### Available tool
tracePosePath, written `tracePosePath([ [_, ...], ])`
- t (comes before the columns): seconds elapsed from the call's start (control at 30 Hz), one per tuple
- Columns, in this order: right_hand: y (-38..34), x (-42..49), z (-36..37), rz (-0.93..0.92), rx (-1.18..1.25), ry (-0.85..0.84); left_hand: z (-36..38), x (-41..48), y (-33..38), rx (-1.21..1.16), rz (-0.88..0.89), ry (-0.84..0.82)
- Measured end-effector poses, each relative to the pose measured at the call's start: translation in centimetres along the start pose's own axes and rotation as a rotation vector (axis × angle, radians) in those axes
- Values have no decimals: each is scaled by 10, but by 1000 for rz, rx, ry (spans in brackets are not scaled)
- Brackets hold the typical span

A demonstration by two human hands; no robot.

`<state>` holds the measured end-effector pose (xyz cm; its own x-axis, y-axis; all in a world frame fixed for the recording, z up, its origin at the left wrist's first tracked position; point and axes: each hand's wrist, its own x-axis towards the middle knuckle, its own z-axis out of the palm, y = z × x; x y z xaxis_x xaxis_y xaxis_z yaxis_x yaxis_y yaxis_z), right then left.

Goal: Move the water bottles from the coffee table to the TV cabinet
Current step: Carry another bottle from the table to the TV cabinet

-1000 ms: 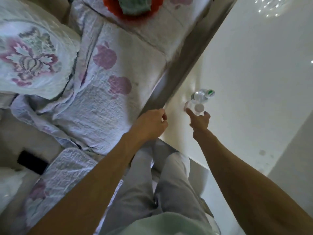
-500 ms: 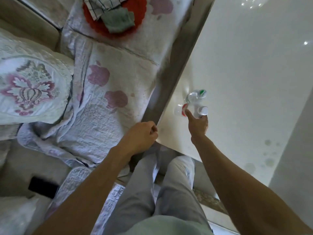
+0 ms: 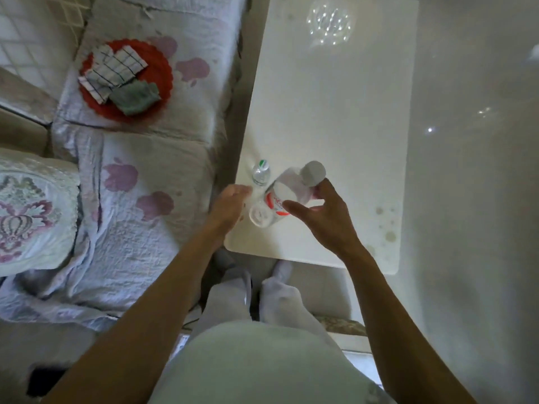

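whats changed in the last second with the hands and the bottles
The right hand went from only touching the bottles to gripping the red-labelled bottle, which is now tilted. The left hand left the table edge, uncurled and reached in beside the bottles. The green-capped bottle stayed upright on the coffee table.

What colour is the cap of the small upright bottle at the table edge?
Green, with some white; the cap shows best in the head view.
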<state>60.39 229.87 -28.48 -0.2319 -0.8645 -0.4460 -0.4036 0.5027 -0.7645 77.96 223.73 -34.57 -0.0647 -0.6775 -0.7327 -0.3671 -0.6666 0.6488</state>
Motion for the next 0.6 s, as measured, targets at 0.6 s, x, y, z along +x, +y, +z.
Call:
tracePosePath([
  [0.6, 45, -65, -145, 18, 142, 268, 137, -65, 46, -97, 154, -300],
])
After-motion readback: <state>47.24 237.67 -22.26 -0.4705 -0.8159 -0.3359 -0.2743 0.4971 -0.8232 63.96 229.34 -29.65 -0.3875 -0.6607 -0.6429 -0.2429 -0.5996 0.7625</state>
